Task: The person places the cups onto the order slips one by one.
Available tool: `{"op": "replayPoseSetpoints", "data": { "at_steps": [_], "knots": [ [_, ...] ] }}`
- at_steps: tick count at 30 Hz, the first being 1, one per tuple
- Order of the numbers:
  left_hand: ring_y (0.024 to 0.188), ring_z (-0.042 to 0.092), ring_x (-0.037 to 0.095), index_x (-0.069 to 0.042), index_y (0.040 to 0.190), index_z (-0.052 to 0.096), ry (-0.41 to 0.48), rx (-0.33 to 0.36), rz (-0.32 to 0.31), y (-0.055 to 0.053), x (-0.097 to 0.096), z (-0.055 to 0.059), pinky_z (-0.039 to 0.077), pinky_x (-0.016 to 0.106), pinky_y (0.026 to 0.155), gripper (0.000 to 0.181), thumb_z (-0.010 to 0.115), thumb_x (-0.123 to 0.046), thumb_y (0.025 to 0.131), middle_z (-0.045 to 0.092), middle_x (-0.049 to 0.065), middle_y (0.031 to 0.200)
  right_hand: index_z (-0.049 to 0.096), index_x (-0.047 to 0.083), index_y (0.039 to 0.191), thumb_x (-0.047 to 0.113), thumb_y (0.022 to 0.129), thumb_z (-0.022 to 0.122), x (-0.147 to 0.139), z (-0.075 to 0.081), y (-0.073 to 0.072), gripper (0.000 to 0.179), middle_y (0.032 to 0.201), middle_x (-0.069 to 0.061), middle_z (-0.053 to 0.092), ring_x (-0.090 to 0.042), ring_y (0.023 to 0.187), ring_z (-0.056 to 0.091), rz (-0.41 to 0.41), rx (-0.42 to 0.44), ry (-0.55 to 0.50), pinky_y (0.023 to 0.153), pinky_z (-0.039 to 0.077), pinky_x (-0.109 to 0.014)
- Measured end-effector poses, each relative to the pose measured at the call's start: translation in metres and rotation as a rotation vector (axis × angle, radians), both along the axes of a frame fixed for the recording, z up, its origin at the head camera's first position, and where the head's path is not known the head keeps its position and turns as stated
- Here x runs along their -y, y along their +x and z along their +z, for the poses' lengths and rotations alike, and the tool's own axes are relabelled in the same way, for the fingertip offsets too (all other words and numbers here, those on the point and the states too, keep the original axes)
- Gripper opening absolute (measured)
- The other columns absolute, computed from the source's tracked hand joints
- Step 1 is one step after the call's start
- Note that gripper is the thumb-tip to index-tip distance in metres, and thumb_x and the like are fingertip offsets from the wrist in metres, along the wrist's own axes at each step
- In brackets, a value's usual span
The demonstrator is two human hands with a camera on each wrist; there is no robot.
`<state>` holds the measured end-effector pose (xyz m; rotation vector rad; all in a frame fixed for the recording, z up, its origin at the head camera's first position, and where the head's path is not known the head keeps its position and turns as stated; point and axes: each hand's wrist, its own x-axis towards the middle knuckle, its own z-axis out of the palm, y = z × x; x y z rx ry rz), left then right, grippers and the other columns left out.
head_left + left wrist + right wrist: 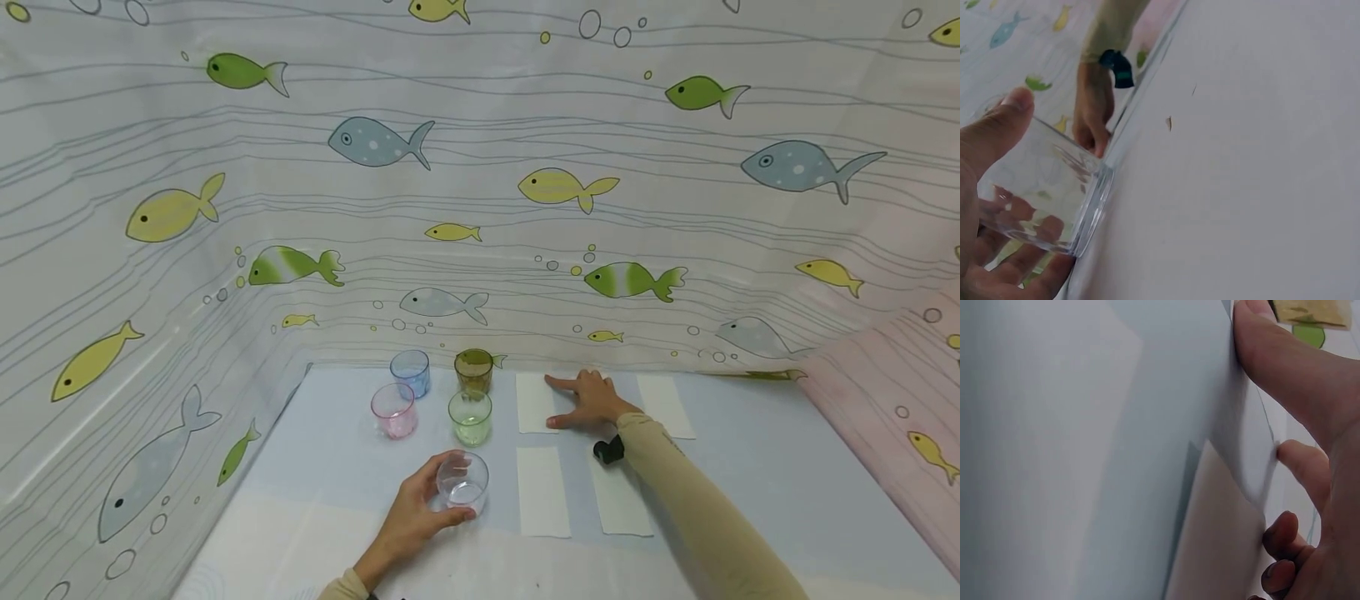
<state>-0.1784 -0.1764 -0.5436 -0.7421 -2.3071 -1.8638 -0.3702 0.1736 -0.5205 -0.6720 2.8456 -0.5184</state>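
Observation:
My left hand [420, 504] grips a clear glass [462, 483] at the front of the table, thumb on the near side and fingers round the far side. In the left wrist view the clear glass [1054, 175] has its base right at the white surface. Further back, my right hand [592, 400] touches a white paper strip [534, 404]. Its index finger is stretched to the strip's far end and its thumb lies at the near right corner, the two spread apart. In the right wrist view, another paper strip [1222, 531] shows beside the curled fingers.
Left of the strips stand a blue glass [410, 375], a pink glass [393, 412], a brown glass [474, 375] and a green glass [471, 423]. More paper strips lie at the front left [542, 492], front right [622, 504] and back right [671, 404]. A fish-print curtain [487, 267] surrounds the table.

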Motion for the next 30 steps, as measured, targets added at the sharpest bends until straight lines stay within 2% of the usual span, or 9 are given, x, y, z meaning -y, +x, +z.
{"op": "replayPoseSetpoints", "data": {
  "at_steps": [6, 12, 18, 23, 30],
  "knots": [
    [0.129, 0.065, 0.041, 0.003, 0.148, 0.053, -0.003, 0.017, -0.014, 0.0, 0.0, 0.002, 0.05, 0.022, 0.114, 0.078, 0.091, -0.007, 0.081, 0.064, 0.028, 0.142, 0.049, 0.026, 0.16, 0.066, 0.079, 0.084, -0.001, 0.003, 0.001, 0.097, 0.109, -0.018, 0.056, -0.028, 0.096, 0.043, -0.006, 0.012, 0.021, 0.079, 0.031, -0.042],
    [0.13, 0.066, 0.038, -0.002, 0.148, 0.055, -0.007, 0.036, -0.019, -0.001, 0.002, 0.002, 0.052, 0.025, 0.112, 0.077, 0.091, -0.006, 0.081, 0.065, 0.026, 0.142, 0.048, 0.028, 0.16, 0.068, 0.079, 0.083, -0.001, 0.003, 0.0, 0.097, 0.115, -0.019, 0.057, -0.027, 0.099, 0.044, -0.01, 0.025, 0.037, 0.082, 0.034, -0.042],
    [0.129, 0.067, 0.04, -0.001, 0.148, 0.056, 0.011, 0.042, -0.023, -0.002, 0.003, 0.003, 0.055, 0.031, 0.11, 0.077, 0.091, -0.005, 0.08, 0.065, 0.028, 0.142, 0.049, 0.028, 0.16, 0.067, 0.079, 0.084, -0.001, 0.002, -0.001, 0.096, 0.11, -0.016, 0.055, -0.026, 0.096, 0.041, -0.016, 0.038, 0.016, 0.078, 0.029, -0.04],
    [0.127, 0.069, 0.035, 0.001, 0.147, 0.056, 0.017, 0.03, -0.01, -0.003, 0.005, 0.003, 0.057, 0.032, 0.107, 0.076, 0.091, -0.003, 0.08, 0.066, 0.029, 0.14, 0.049, 0.029, 0.16, 0.068, 0.079, 0.084, -0.002, 0.0, -0.004, 0.097, 0.108, -0.014, 0.054, -0.025, 0.094, 0.04, -0.015, 0.042, 0.015, 0.077, 0.027, -0.038],
    [0.126, 0.07, 0.034, 0.001, 0.147, 0.057, -0.007, 0.016, 0.024, -0.002, 0.006, 0.014, 0.057, 0.028, 0.105, 0.075, 0.092, -0.005, 0.08, 0.068, 0.024, 0.139, 0.049, 0.032, 0.16, 0.07, 0.077, 0.084, -0.003, -0.004, -0.006, 0.097, 0.113, -0.018, 0.056, -0.026, 0.097, 0.042, -0.019, 0.039, 0.02, 0.077, 0.029, -0.039]
  ]
}}
